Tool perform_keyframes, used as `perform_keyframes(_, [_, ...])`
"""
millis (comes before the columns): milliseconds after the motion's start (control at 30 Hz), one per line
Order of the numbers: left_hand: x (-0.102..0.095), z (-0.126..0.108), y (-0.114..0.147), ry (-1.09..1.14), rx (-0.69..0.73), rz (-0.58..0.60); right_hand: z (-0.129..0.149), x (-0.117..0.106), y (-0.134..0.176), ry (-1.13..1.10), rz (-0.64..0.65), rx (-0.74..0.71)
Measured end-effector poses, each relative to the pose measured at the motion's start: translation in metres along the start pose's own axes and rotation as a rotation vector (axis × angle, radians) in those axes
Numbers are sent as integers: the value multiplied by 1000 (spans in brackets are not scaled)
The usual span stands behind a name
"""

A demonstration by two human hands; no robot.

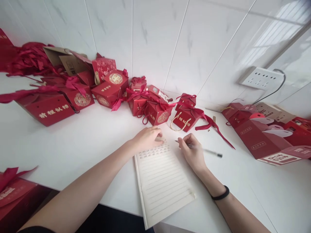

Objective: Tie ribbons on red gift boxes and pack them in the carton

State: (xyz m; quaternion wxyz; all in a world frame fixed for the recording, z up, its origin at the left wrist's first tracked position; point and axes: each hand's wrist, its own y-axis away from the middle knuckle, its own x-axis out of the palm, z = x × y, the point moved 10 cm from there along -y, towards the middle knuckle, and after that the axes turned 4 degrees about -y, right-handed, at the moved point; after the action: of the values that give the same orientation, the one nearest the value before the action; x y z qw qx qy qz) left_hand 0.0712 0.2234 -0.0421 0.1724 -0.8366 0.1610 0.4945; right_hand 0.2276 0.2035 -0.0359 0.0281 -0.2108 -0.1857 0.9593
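Observation:
A lined notebook (167, 184) lies on the white table, its lower end at the front edge. Rows of handwritten characters fill the upper lines of the page. Across the top of that page rests my left hand (148, 138), fingers loosely bent and apart, holding nothing. My right hand (193, 152) pinches a pen (212, 152) with a dark end, just right of the notebook. The pen's tip points left and appears off the written lines. A black band circles my right wrist.
Red gift boxes with ribbons, such as one with a gold rope handle (186, 118), line the wall. Larger red boxes (48, 106) stand left, more cartons (259, 139) right. A power socket (262, 77) with a cable is on the tiled wall.

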Motion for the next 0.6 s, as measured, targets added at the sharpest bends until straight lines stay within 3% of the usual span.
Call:
perform_keyframes(133, [-8,0,3,24,30,-72,13,1,-6,269,91,-337])
perform_keyframes(267, [-21,3,6,12,8,-176,32,-11,-23,394,-17,-547])
perform_keyframes(333, [-27,2,8,6,14,-225,47,-11,-40,415,-14,-614])
perform_keyframes(467, [-32,-3,10,5,38,-285,68,0,-101,495,40,-552])
perform_keyframes(600, [-28,-1,6,-20,50,-366,75,32,-165,570,124,-481])
